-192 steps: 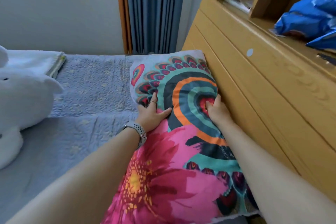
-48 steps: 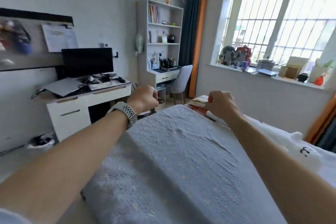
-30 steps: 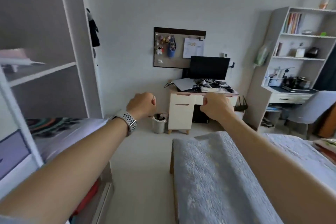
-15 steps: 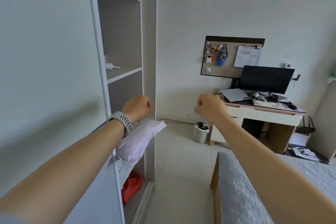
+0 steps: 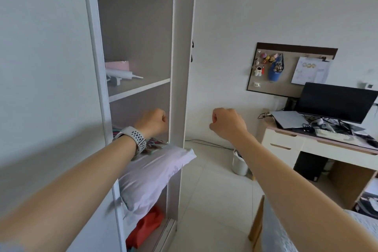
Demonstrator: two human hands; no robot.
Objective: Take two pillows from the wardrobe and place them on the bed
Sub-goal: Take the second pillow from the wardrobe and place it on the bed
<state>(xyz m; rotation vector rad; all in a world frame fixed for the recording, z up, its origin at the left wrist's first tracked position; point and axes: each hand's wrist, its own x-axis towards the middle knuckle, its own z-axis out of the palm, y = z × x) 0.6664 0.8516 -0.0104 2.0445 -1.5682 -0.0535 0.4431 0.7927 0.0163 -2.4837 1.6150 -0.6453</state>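
Below the left hand (image 5: 152, 121), fisted on nothing like the right hand (image 5: 226, 124), a white pillow (image 5: 151, 174) juts from the wardrobe (image 5: 180, 67) shelf, red bag (image 5: 146, 228) lower, upright post between fists.

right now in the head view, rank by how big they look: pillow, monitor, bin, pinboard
1. pillow, though it is nearest the camera
2. pinboard and monitor, too alike to rank
3. bin

White walls, pale tiled floor (image 5: 212, 200); a pinboard (image 5: 286, 71) hangs above a desk (image 5: 319, 149) bearing a dark monitor (image 5: 335, 102).
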